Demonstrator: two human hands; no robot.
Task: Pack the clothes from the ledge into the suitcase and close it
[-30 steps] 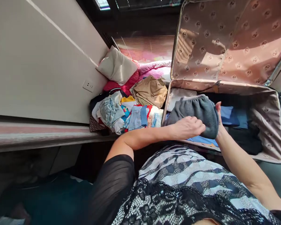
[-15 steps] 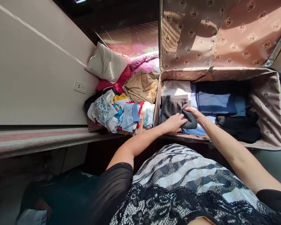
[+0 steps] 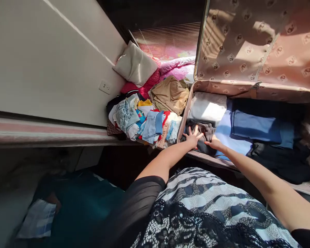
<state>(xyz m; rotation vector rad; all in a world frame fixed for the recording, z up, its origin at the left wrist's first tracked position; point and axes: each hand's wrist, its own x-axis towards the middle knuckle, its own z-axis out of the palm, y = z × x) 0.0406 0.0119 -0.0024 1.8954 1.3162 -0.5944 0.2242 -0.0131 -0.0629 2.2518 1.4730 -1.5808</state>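
Folded dark grey pants with a gathered waistband lie in the near left corner of the open suitcase. My left hand rests on top of them, fingers spread and pressing flat. At their right edge, my right hand grips the cloth, thumb on top and the other fingers mostly hidden. Behind the pants is a folded light grey garment, partly sunlit. To the right are light blue cloth, a folded blue garment and black clothing.
Left of the suitcase sits a pile of mixed clothes, with a tan garment behind it. A pale cushion leans by the wall. The suitcase lid stands raised. Another person in a dark green top is at lower left, holding cloth.
The dark grey pants have moved toward the suitcase's near left corner, uncovering more of the light grey garment. My left hand has spread its fingers. The view has shifted left.
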